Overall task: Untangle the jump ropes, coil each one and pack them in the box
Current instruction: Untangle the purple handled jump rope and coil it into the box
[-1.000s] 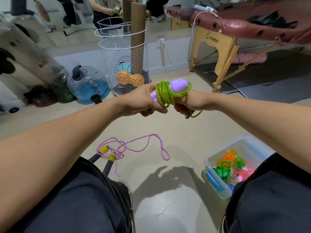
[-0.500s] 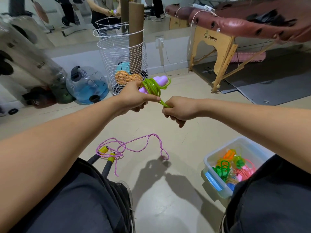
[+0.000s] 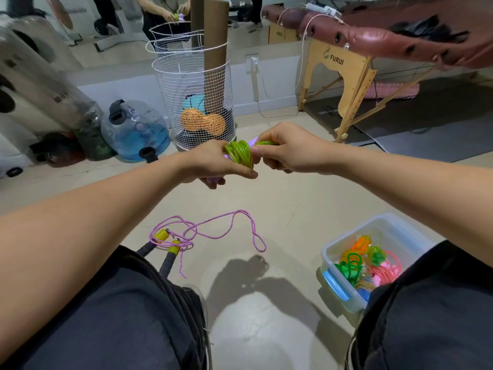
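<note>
The wooden leg panel of the massage table (image 3: pixel 344 68) carries the word "FURUI" beside a small green mark; the padded top above it is dark red. The water jug (image 3: pixel 134 132), half full of blue liquid, shows weight marks too small to read.

The floor (image 3: pixel 280 198) is pale and smooth, with a dark mat under the massage table. A mirror along the far wall reflects the wire basket and a person standing.

The white wire basket (image 3: pixel 194 102) holds an orange peanut-shaped ball, a teal ball behind it and an upright cardboard tube. The clear plastic box (image 3: pixel 346 245) sits on the floor by the right knee, with coiled ropes in orange, green and pink inside.

Both hands meet above the floor, in front of the basket. The left hand (image 3: pixel 210 162) grips the purple handles of the green jump rope (image 3: pixel 240 154), whose cord is wound around them in a tight bundle. The right hand (image 3: pixel 288 148) pinches a strand of the green cord at the bundle's far side. The pink jump rope (image 3: pixel 213 231) lies loose on the floor by the left knee, its 2 black handles with yellow caps side by side.
</note>
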